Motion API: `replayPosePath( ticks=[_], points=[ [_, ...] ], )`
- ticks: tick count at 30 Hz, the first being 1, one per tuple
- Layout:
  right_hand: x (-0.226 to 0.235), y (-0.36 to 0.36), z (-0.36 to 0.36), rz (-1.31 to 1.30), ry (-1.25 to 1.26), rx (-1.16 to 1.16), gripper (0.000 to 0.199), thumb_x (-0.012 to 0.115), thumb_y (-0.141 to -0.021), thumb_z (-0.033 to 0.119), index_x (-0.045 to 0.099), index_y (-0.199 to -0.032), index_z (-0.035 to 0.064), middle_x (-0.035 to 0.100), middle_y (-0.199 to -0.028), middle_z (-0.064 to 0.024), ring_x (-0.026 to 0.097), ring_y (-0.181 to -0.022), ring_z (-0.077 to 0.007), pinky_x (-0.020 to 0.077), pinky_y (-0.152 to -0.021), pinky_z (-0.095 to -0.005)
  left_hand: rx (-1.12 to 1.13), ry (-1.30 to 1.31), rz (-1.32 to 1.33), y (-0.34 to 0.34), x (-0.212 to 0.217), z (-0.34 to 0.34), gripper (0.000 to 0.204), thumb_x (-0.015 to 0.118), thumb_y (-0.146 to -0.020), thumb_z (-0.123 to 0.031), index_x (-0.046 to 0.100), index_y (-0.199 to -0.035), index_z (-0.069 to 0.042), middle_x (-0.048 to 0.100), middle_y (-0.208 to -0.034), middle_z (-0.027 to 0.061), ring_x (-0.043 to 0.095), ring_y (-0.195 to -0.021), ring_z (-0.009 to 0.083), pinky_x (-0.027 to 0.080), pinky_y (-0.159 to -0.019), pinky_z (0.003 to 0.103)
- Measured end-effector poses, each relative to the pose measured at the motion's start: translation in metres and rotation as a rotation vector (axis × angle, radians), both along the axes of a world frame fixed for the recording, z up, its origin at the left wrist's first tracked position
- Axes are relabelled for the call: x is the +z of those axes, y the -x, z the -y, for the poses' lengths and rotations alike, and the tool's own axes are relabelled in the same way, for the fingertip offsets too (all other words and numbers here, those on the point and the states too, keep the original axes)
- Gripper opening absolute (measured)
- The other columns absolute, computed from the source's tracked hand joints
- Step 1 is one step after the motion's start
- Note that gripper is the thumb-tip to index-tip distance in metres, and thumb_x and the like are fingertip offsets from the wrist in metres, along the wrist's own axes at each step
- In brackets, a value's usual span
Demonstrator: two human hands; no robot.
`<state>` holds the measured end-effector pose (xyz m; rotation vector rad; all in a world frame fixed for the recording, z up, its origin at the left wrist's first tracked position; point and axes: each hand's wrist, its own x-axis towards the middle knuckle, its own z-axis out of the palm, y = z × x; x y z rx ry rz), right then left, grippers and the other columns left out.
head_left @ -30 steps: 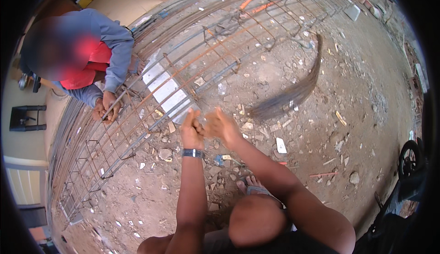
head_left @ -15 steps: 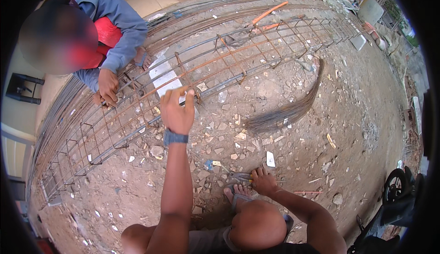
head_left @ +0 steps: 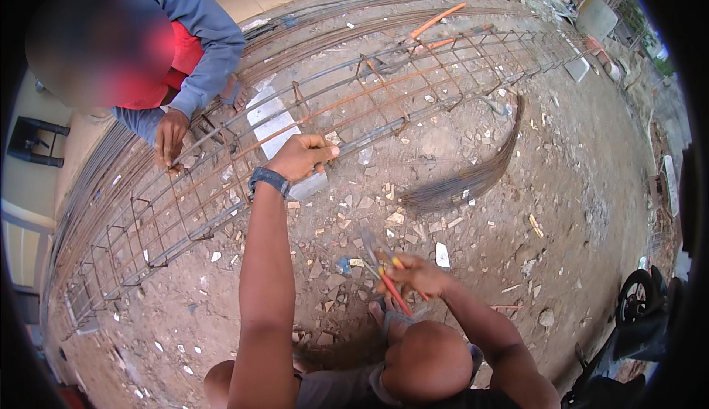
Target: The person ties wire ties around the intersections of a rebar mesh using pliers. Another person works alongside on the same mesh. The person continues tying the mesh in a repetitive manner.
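Steel-bar cage point(head_left: 375, 135), long axis lower left to upper right: the nearer left hand point(head_left: 299, 159) curls its fingers at the near rail, grip indeterminable; below, the right hand point(head_left: 422, 276) has fingers clasping red-handled pliers point(head_left: 382, 270), jaws cageward.

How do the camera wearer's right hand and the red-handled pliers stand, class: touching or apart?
Touching. The head view shows the right hand wrapped around the red-handled pliers, holding them off the ground.
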<state>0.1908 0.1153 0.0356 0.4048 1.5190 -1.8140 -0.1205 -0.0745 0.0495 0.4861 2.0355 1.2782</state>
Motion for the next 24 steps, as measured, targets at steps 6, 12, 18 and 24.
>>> replayPosePath(
  ticks=[6, 12, 18, 24],
  points=[
    [0.016, 0.080, -0.011, -0.138, 0.096, -0.151, 0.054, 0.049, -0.104, 0.014, 0.031, -0.155, 0.0090, 0.066, -0.122, -0.0173, 0.069, -0.105, -0.0269, 0.0595, -0.089, -0.0405, 0.026, 0.033, -0.060, -0.007, 0.019, -0.012, 0.035, 0.077, -0.087, -0.039, 0.073, -0.090, -0.004, 0.063, -0.066, 0.0004, 0.054, -0.055, 0.0051, 0.041, -0.047, 0.023],
    [0.023, 0.090, -0.013, -0.108, 0.133, -0.108, 0.056, 0.049, -0.104, 0.010, 0.029, -0.156, 0.0089, 0.065, -0.122, -0.0184, 0.069, -0.108, -0.0283, 0.0584, -0.091, -0.0411, 0.027, 0.039, -0.081, -0.010, 0.021, -0.006, 0.034, 0.077, -0.087, -0.039, 0.074, -0.087, -0.005, 0.064, -0.069, -0.0005, 0.058, -0.058, 0.0044, 0.041, -0.047, 0.023],
    [0.026, 0.087, -0.015, -0.092, 0.167, -0.104, 0.058, 0.049, -0.102, 0.007, 0.028, -0.156, 0.0088, 0.066, -0.119, -0.0167, 0.069, -0.104, -0.0267, 0.0583, -0.091, -0.0405, 0.049, 0.028, -0.083, -0.008, 0.018, -0.008, 0.033, 0.078, -0.087, -0.038, 0.074, -0.086, -0.005, 0.064, -0.070, -0.0007, 0.058, -0.058, 0.0043, 0.039, -0.046, 0.023],
    [0.021, 0.100, -0.014, -0.125, 0.167, -0.107, 0.056, 0.050, -0.103, 0.012, 0.029, -0.155, 0.0094, 0.067, -0.115, -0.0156, 0.070, -0.101, -0.0262, 0.0582, -0.089, -0.0402, 0.027, -0.001, -0.069, -0.005, 0.013, -0.008, 0.032, 0.078, -0.087, -0.037, 0.073, -0.084, -0.005, 0.064, -0.070, -0.0009, 0.057, -0.057, 0.0048, 0.037, -0.045, 0.023]
  ],
)
